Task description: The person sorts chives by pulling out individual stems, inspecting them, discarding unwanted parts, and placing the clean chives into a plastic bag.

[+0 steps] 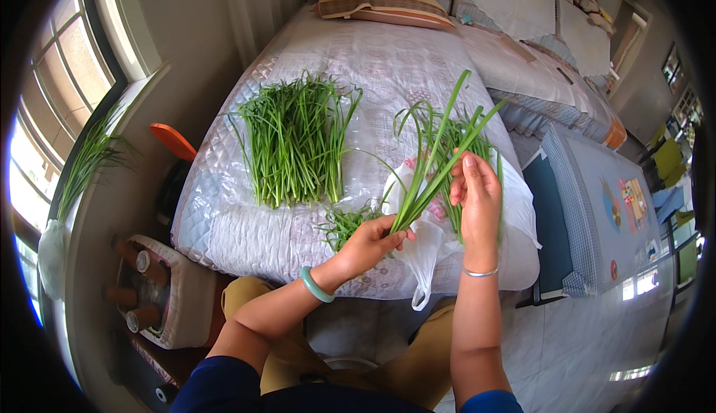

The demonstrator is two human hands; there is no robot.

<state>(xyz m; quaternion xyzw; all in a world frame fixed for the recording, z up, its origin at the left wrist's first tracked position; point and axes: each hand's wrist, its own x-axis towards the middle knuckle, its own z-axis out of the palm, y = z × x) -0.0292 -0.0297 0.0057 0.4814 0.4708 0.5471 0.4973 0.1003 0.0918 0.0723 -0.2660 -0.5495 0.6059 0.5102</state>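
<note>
My left hand [372,242], below a green bangle, grips the lower ends of a small bunch of green garlic chives [419,195]. My right hand [475,181], with a silver bracelet at the wrist, is at the upper leaves of that bunch; its fingers are curled with the thumb against them, and whether they pinch a leaf is unclear. Behind the bunch, more chives [467,139] lie on a white plastic bag [428,253]. To the left, a large pile of chives [296,144] rests on clear plastic. Short green scraps [347,225] lie just above my left hand.
A quilted cover [257,239] spreads under the greens, with a folded cushion [386,5] at its far end. At the left are an orange object [172,140], an upholstered stool [187,301] and leaves on the windowsill. A cloth-covered table [593,200] stands at the right.
</note>
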